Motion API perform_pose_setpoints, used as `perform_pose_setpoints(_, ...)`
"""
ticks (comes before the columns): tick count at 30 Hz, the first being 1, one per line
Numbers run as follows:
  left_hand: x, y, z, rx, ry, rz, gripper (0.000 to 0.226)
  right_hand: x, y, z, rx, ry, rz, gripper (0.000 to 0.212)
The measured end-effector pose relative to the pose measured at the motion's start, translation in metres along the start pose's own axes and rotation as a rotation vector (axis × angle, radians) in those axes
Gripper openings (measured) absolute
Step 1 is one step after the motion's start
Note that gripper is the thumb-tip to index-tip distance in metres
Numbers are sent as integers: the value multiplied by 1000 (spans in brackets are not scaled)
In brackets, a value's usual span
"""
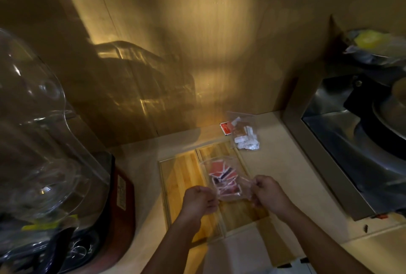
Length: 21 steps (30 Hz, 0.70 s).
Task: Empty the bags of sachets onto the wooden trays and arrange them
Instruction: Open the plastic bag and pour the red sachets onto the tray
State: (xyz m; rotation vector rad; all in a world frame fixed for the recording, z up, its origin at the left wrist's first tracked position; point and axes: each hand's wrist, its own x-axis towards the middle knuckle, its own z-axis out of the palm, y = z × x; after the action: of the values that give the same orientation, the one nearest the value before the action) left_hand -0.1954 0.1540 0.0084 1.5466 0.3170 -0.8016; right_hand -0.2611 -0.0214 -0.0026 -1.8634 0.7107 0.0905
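Two wooden trays lie side by side on the counter, the left tray [180, 177] and the right tray [241, 210]. Above the right tray hangs a clear plastic bag of red and dark sachets [222, 177]. My left hand [200, 201] pinches its near left corner and my right hand [267, 192] pinches its near right corner. A second clear bag holding white and brown sachets [245, 135] rests on the counter beyond the right tray. One loose red sachet [226, 127] lies next to it by the wall.
A large clear glass dome [37, 133] on a dark base stands at the left. A steel sink [360, 148] with dark cookware fills the right. A wooden wall [197, 54] closes the back. Bare counter [285, 164] lies between the trays and the sink.
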Motion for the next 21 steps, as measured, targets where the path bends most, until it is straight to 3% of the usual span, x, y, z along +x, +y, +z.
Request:
perform_pose_setpoints(4, -8, -27, -1, 96, -145, -165, 21, -11, 23, 2, -22, -101, 250, 33)
perform_pose_setpoints(8, -7, -40, 2, 145, -265, -318, 6, -21, 28, 0, 324, -229, 500, 29)
perform_pose_setpoints(10, -3, -41, 4, 90, -264, -358, 14, -21, 28, 3, 459, -275, 572, 33)
perform_pose_setpoints(17, 1, -8, 15, -28, -101, -105, 28, -3, -12, 11, 596, -98, 355, 10)
perform_pose_setpoints(21, 2, -10, 7, 119, -103, -76, 33, -10, -9, 3, 368, -122, 309, 21)
